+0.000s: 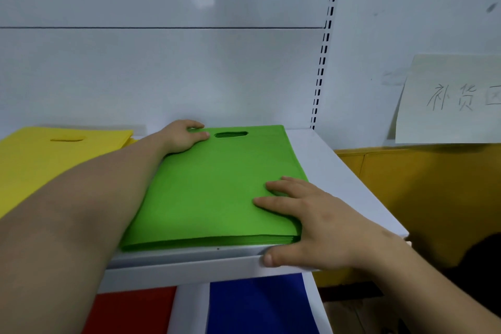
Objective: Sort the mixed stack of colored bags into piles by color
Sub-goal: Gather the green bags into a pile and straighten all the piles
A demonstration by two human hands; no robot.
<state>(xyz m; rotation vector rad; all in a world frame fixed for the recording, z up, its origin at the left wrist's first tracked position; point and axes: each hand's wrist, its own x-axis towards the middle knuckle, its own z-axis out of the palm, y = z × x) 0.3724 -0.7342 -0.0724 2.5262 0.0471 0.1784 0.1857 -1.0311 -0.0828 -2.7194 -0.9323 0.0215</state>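
My hands on the shelf's point(339, 171) green pile point(217, 184).
Right hand point(311, 219) flat at near-right corner, grip wide; left hand point(184, 135) seemingly wide too at far edge, forearm point(81, 211) hiding the left side. Yellow pile point(40, 165) left; red bag point(130, 312), blue bag point(257, 306) below.

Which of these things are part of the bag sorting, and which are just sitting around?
Part of the job: green bag pile, yellow bag pile, red bags and blue bags below, left hand and right hand resting on the green pile.
Just lying about: handwritten paper sign, yellow cabinet, slotted post.
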